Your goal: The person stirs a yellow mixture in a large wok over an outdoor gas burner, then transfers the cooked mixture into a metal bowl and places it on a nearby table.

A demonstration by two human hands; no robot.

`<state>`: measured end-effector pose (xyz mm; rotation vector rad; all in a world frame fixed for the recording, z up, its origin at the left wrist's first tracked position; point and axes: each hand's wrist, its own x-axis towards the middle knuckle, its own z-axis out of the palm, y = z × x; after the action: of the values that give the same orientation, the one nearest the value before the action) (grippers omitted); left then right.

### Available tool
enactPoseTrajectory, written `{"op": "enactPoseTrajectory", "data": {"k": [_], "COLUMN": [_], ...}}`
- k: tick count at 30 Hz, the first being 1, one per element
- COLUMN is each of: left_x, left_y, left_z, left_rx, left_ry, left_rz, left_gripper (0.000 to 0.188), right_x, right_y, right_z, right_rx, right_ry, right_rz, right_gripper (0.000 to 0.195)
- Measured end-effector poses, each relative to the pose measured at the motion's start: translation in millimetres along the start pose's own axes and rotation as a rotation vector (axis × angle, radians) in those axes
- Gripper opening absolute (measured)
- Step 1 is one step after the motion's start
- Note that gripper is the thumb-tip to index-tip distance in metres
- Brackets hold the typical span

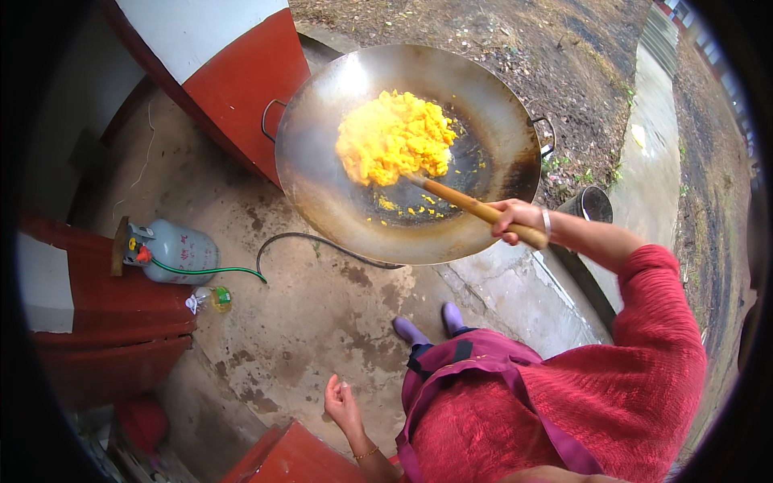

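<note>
My right hand [518, 218] grips the wooden handle [462, 199] of a cooking spatula over the near right rim of a large steel wok [314, 199]. The tool's head is hidden at the edge of a heap of yellow scrambled egg [395, 139], which lies in the wok slightly left of its middle. Small egg bits are scattered around the heap, and steam hazes its left side. Low on my left, away from the wok, my left hand [342, 401] hangs with nothing in it, its fingers partly curled.
A gas cylinder [184, 250] with a green hose [205, 271] stands to the left, beside a plastic bottle of yellow liquid [220, 299]. A red-and-white pillar [247, 90] rises near the wok's left handle [269, 121]. A metal bucket [595, 204] is at the right.
</note>
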<state>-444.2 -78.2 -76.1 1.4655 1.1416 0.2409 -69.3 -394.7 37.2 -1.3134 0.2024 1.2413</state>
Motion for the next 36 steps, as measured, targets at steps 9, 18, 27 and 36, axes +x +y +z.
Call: {"op": "enactPoseTrajectory", "data": {"k": [9, 18, 27, 36], "left_x": [9, 35, 40, -37], "left_y": [3, 21, 31, -18], "left_z": [-26, 21, 55, 72], "left_rx": [0.003, -0.014, -0.004, -0.004], "left_ry": [0.035, -0.165, -0.203, 0.076], "left_rz": [0.027, 0.053, 0.144, 0.051], "left_gripper": [0.034, 0.031, 0.031, 0.033], "right_x": [9, -105, -179, -130], "right_y": [33, 11, -74, -130], "right_z": [7, -7, 1, -131], "right_rx": [-0.728, -2.066, -0.864, -0.703], "right_ry": [0.436, 0.698, 0.615, 0.330], "right_rz": [-0.203, -0.114, 0.049, 0.348], "right_gripper": [0.074, 0.073, 0.064, 0.051]}}
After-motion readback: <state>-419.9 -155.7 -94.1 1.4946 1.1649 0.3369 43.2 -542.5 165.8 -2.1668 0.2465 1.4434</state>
